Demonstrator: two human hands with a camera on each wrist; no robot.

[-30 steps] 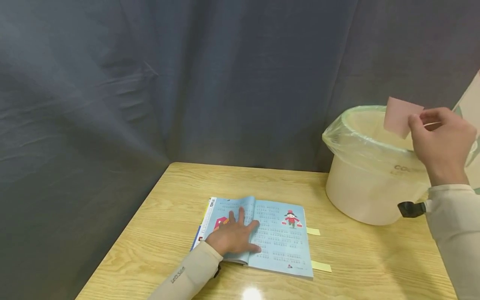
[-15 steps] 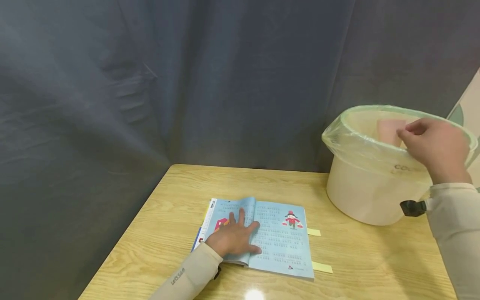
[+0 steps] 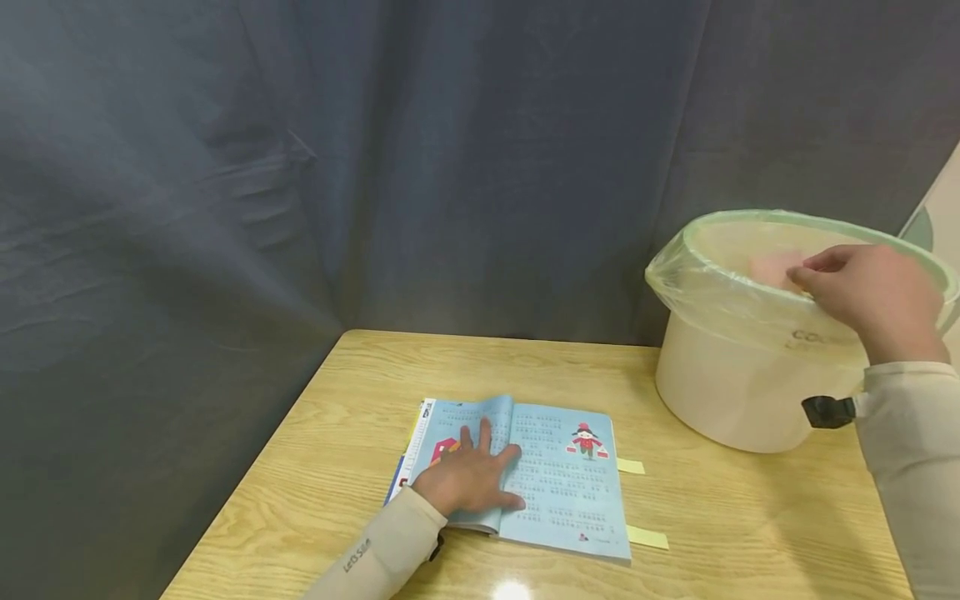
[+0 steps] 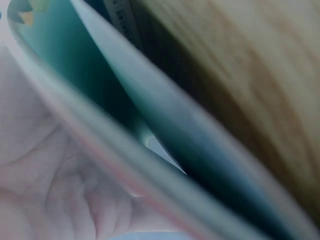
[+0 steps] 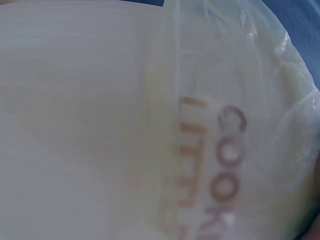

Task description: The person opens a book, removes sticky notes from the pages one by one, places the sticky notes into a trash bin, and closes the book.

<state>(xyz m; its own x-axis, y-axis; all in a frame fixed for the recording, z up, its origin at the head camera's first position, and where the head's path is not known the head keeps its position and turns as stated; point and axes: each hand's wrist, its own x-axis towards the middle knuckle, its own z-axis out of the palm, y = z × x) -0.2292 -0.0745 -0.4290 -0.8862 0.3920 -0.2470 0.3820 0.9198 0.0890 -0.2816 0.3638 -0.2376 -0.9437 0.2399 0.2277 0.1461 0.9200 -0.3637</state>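
Note:
My left hand [image 3: 472, 479] lies flat with spread fingers on the open book [image 3: 562, 500], over the left page and the fold. The book has pale blue pages with print and small drawings. In the left wrist view the palm [image 4: 55, 175] presses against curved page edges [image 4: 165, 110]. At the right, my right hand [image 3: 877, 287] reaches over the rim of a bin [image 3: 735, 392] lined with a thin bag [image 3: 697, 271]. Thumb and forefinger pinch a square pink slip of paper [image 3: 772, 268], which hangs inside the bin's mouth and looks blurred. The right wrist view shows the bin's lettered side [image 5: 227, 150].
Yellow sticky tabs [image 3: 647, 537] jut from the book's right edge. The wooden table [image 3: 300, 467] carries the book and the bin. A dark cloth [image 3: 487, 167] hangs behind the table and along its left side.
My right hand has lowered the pink slip from above the bin's rim to inside its mouth, shifting slightly left. The left hand stays on the book.

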